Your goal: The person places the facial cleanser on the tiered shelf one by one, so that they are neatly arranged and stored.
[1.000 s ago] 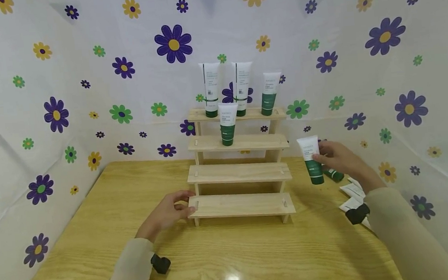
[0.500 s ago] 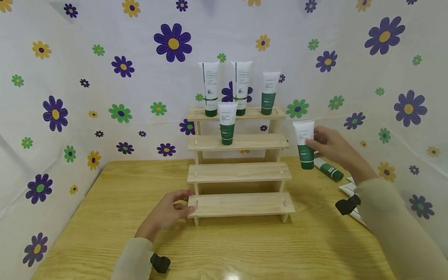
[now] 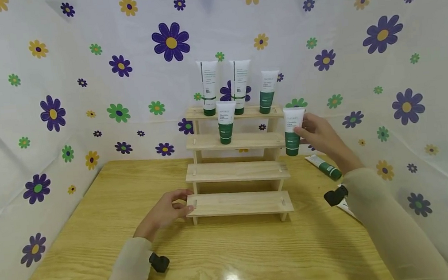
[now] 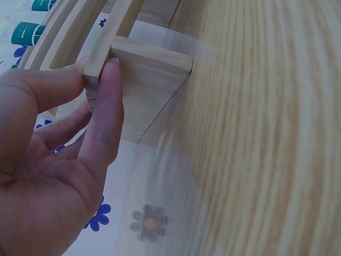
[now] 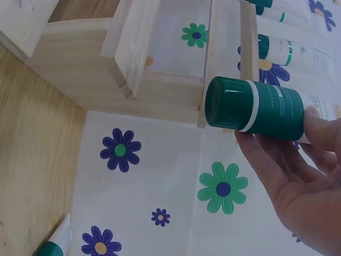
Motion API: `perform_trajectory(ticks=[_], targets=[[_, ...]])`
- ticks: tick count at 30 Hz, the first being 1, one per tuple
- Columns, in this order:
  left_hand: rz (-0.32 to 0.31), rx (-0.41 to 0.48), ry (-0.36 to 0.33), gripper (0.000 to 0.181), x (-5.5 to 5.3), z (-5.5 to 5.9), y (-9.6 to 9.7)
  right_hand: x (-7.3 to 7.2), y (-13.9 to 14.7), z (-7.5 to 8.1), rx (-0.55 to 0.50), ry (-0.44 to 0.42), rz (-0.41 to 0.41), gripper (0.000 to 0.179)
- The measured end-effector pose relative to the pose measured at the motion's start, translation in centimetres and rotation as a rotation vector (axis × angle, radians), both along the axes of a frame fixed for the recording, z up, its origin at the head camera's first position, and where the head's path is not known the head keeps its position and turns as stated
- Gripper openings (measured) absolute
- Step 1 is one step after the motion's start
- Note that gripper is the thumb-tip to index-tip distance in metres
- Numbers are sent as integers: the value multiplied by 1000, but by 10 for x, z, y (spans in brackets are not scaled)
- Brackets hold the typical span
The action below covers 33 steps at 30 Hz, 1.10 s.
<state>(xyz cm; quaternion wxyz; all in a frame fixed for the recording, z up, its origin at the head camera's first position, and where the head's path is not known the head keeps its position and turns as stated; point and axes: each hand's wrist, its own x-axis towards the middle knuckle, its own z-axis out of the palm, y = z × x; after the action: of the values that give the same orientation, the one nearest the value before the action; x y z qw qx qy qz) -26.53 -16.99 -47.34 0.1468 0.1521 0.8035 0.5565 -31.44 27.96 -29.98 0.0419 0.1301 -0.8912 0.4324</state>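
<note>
- Head view: a wooden stand (image 3: 239, 203) is on the table (image 3: 225, 251); the left hand (image 3: 166, 211) grips the end of its lowest shelf at 8 o'clock.
- The right hand (image 3: 321, 133) holds a white-and-green tube (image 3: 294, 131), cap down, at 2 o'clock from the stand's middle, near the second shelf from the top.
- Three display tubes (image 3: 241, 86) stand on the top shelf; a single tube (image 3: 226, 123) stands one shelf below, toward 12 o'clock. A lying tube (image 3: 324, 167) is at 3 o'clock.
- Left wrist view: thumb and finger are closed on the board's end, at 10 o'clock.
- Right wrist view: thumb and fingers wrap the white part; the green cap (image 5: 232, 104) points to 9 o'clock. Whether it touches the stand, I cannot tell.
</note>
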Motion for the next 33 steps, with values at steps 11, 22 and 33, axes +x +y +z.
perform_trajectory(ticks=[11, 22, 33], targets=[[11, -7, -17, 51, 0, 0, -1, -13, -27, 3, -54, 8, -36, 47], [7, -10, -3, 52, -1, 0, -2, -26, -45, 5, -125, 21, -15, 48], [-1, -9, 0, 52, 0, 1, 0, -33, -64, 0, -143, 11, -17, 45]])
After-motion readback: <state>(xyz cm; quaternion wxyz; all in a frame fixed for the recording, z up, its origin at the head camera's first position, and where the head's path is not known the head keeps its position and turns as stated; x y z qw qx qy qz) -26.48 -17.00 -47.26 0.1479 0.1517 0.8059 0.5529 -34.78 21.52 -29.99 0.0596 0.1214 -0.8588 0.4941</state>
